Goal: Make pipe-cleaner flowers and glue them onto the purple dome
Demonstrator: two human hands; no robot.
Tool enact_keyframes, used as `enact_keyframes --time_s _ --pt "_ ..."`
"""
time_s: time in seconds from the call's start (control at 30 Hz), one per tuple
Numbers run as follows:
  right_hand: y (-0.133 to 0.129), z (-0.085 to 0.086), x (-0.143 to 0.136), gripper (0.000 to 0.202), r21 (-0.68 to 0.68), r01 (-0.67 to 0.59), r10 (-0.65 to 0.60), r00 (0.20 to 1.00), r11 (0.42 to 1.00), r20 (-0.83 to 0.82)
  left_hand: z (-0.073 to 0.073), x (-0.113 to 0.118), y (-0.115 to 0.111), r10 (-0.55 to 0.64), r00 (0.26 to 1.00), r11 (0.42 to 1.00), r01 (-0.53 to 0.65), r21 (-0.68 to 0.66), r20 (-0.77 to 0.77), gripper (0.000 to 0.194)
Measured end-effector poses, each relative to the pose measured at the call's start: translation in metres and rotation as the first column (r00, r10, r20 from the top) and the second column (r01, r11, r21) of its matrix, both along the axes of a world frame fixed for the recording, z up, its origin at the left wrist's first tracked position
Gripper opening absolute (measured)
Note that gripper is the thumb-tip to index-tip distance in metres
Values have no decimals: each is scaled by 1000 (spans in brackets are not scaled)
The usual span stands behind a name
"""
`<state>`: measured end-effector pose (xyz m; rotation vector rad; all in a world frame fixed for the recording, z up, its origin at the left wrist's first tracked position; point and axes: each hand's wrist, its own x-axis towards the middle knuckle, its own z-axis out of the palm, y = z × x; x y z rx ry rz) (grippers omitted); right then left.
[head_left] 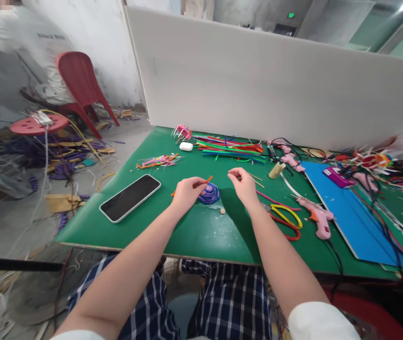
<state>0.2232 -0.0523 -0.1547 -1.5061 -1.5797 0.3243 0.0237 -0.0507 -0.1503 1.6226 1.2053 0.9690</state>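
My left hand (189, 192) pinches an orange pipe cleaner (209, 179), whose tip sticks out past the thumb and whose other end shows at the left of the hand. Just to the right of these fingers, a coiled blue and purple pipe-cleaner piece (210, 194) rests on the table, partly covered by the hand. My right hand (243, 184) is raised to the right of the coil, thumb and fingertips brought together. Whatever lies between those fingertips, if anything, is too small to make out. A small pale round bit (222, 211) lies in front of the coil.
A phone (130, 197) lies at the left of the green table (187, 231). Bundled pipe cleaners (229, 148) and a white case (186, 147) sit toward the divider (258, 85). On the right are pliers (286, 218), a pink glue gun (317, 216) with its cord, and a blue board (350, 212).
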Motion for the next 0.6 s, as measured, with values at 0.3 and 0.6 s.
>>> enact_keyframes --time_s 0.3,0.6 --pt "-6 -7 -25 23 124 -174 113 913 977 392 1 -11 -5 268 763 811 151 565 -588 23" --pt "-5 -8 -31 22 69 -268 194 831 961 521 -4 -9 -1 170 876 758 176 628 -451 20"
